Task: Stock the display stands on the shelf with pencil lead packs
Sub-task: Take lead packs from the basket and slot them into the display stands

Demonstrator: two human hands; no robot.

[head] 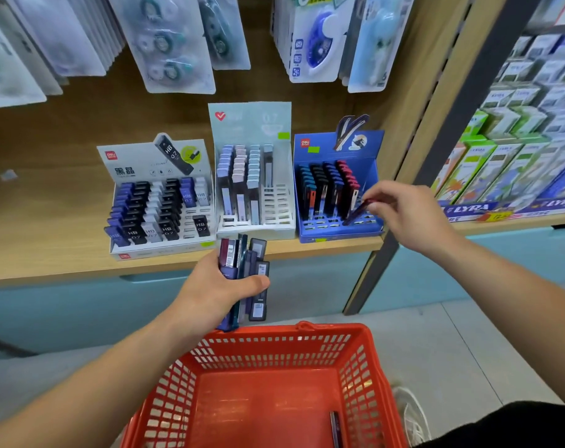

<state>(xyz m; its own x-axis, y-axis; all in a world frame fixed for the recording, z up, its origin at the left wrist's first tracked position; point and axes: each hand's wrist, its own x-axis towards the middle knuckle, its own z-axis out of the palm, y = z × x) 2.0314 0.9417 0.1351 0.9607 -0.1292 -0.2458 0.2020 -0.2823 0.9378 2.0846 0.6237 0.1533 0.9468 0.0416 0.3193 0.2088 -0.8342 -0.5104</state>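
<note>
Three display stands sit on the wooden shelf (48, 253): a white stand (160, 202) on the left, a pale stand (255, 176) in the middle and a blue stand (337, 189) on the right. My right hand (403, 211) pinches a dark red lead pack (357, 211), tilted over the front right slots of the blue stand. My left hand (219, 286) grips a bundle of several lead packs (247, 273) upright in front of the shelf edge, below the pale stand.
A red plastic basket (268, 383) stands below my hands, with one pack (336, 428) lying in it. Blister cards of correction tape (174, 43) hang above the stands. Boxes of pencils (513, 163) fill the shelf to the right, past a dark upright post (436, 156).
</note>
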